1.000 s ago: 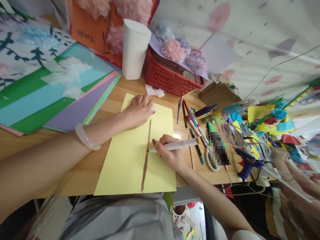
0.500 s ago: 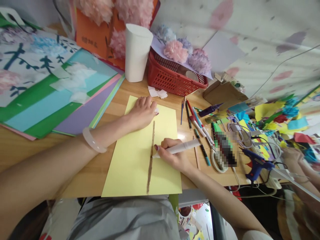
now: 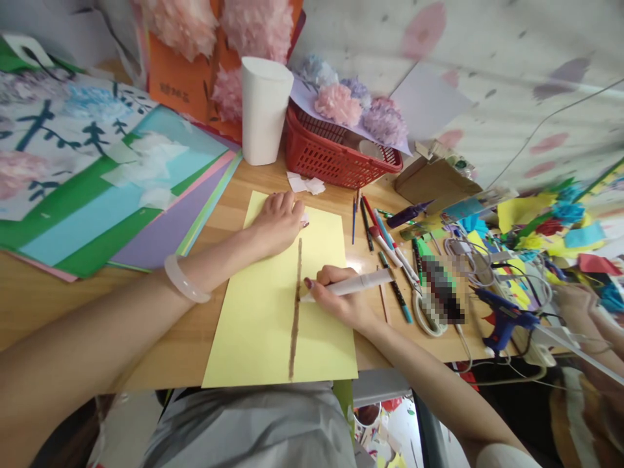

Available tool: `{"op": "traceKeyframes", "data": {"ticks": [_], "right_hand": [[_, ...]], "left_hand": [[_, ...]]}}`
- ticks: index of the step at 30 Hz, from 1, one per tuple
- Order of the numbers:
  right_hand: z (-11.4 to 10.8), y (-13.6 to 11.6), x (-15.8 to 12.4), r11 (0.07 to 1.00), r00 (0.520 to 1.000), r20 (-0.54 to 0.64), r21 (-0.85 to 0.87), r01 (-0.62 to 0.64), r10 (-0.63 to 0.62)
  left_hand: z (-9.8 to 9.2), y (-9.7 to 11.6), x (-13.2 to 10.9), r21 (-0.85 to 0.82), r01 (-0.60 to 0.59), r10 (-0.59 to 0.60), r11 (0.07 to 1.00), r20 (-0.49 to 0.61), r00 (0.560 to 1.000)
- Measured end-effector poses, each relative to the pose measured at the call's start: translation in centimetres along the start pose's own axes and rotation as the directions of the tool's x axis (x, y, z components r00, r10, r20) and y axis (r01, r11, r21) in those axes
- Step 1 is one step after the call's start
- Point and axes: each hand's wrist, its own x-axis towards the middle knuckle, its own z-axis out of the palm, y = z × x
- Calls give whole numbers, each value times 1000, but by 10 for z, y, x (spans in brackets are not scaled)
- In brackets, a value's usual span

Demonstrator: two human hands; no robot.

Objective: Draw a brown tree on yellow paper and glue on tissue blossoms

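Observation:
A pale yellow sheet of paper (image 3: pixel 263 312) lies on the wooden table (image 3: pixel 160 351) in front of me, with a long brown stripe (image 3: pixel 295 312) drawn down its middle. My right hand (image 3: pixel 338 296) grips a white marker (image 3: pixel 358 283) whose tip touches the stripe about halfway along. My left hand (image 3: pixel 277 224) rests curled on the sheet's far edge and pins it down, with a small pale scrap at its fingertips. A pale bangle (image 3: pixel 184 281) sits on my left wrist.
A white paper roll (image 3: pixel 263 110) and a red basket (image 3: pixel 331 153) of paper flowers stand behind the sheet. Coloured card sheets (image 3: pixel 117 201) lie at left. Pens (image 3: pixel 385 240), scissors (image 3: pixel 424 312) and a blue glue gun (image 3: pixel 502 318) lie at right. Another person's hand (image 3: pixel 575 302) is at far right.
The marker tip has shifted slightly up the brown stripe. My left hand stays pressed on the sheet's far edge. The view has drifted a little.

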Motion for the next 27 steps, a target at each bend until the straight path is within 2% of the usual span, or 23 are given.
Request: {"op": "traceKeyframes", "data": {"ticks": [2, 5, 10, 15, 19, 21, 24, 27], "right_hand": [[-1, 1, 4, 1000, 1000, -2, 23, -7, 7], [-2, 1, 11, 1000, 996, -94, 18, -10, 12], [-5, 5, 19, 1000, 1000, 16, 17, -19, 18], [-5, 9, 28, 1000, 995, -99, 13, -16, 17], [-6, 9, 33, 1000, 999, -46, -1, -23, 23], [-7, 11, 37, 1000, 996, -84, -11, -13, 12], [-8, 15, 45, 999, 987, -157, -32, 16, -20], [-9, 18, 48, 1000, 990, -137, -26, 12, -15]], "left_hand": [[0, 0, 0, 5, 4, -4, 1000, 9, 1000], [0, 1, 0, 18, 7, -7, 1000, 0, 1000], [-1, 0, -2, 101, -27, 26, 994, 8, 1000], [-1, -1, -3, 129, -50, 52, 990, -14, 999], [2, 0, -4, 110, -17, 21, 994, -38, 999], [2, 1, -5, 117, -5, 12, 993, -52, 999], [-1, 0, -6, 121, -58, 64, 991, -46, 997], [-6, -6, -3, 87, -68, 70, 994, -30, 997]]}}
